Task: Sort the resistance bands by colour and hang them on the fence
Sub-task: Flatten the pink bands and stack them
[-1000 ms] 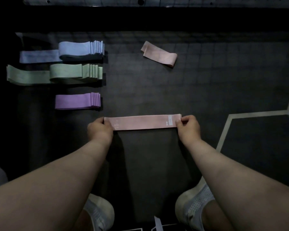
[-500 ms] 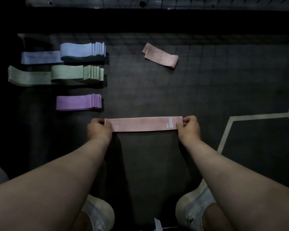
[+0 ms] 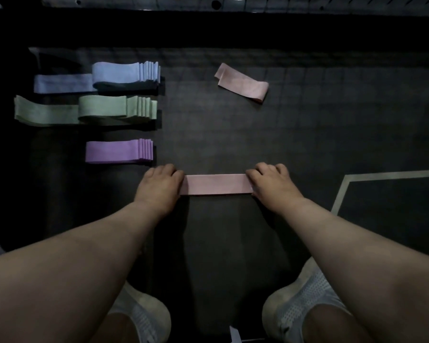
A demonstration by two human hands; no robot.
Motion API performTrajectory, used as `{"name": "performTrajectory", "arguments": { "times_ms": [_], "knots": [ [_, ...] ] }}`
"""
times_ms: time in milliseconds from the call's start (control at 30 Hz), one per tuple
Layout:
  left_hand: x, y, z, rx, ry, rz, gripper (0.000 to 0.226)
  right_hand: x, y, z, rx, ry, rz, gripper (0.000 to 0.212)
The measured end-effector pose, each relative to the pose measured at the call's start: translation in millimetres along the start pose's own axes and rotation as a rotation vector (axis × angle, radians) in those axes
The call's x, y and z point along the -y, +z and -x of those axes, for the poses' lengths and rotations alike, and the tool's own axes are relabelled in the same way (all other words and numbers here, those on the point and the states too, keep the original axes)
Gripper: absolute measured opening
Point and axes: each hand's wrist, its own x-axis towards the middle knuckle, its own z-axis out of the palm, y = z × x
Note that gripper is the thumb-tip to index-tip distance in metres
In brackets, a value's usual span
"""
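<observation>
On floor (image 3: 307, 134): pink band (image 3: 216, 184), ends in left hand (image 3: 159, 186), right hand (image 3: 274, 186) fingers (image 3: 261, 169).

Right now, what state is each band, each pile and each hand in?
Near pink band: pulled straight, held at both ends.
Left hand: fingers curled, gripping the band's left end.
Right hand: fingers curled, gripping the band's right end.
Far pink band: lying loose and askew, untouched.
Blue bands: stacked, one trailing out left.
Green bands: stacked, one trailing out left.
Purple bands: neatly stacked.
</observation>
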Motion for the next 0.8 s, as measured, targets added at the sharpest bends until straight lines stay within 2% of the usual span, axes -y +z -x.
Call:
{"name": "performTrajectory", "arguments": {
  "times_ms": [100, 200, 300, 400, 533, 567, 700, 800],
  "knots": [
    [0.9, 2.3, -0.2, -0.024, 0.018, 0.002, 0.038, 0.2, 5.9, 1.4, -0.033, 0.005, -0.02, 0.052],
    [0.5, 3.2, 5.3, -0.04, 0.047, -0.012, 0.052, 7.1, 8.4, 8.3, -0.15, -0.037, -0.031, 0.058],
    [-13.2, 9.7, 11.0, -0.133, 0.147, -0.011, 0.033, 22.6, 21.3, 13.6, -0.323, -0.16, -0.099, 0.029],
    [-27.3, 8.4, 4.3, -0.021, 0.159, 0.034, 0.021, 34.1, 28.4, 10.8, -0.279, -0.145, -0.186, 0.021],
    [-30.1, -1.9, 1.2, 0.028, 0.095, 0.009, 0.029, 35.0, 18.0, 4.5, -0.262, -0.126, -0.171, 0.016],
    [-31.6, -3.3, 0.0, 0.036, 0.087, -0.003, 0.029, 34.7, 13.0, 0.5, -0.26, -0.091, -0.187, 0.018],
    [-37.4, -12.6, -16.3, -0.099, 0.008, 0.072, 0.028, 24.2, -17.0, -43.3, -0.328, 0.202, -0.35, 0.028],
    [-49.4, -26.1, -28.7, -0.084, -0.01, 0.151, 0.029, 6.5, -46.7, -86.6, -0.179, 0.332, -0.32, 0.048]
  ]
}}
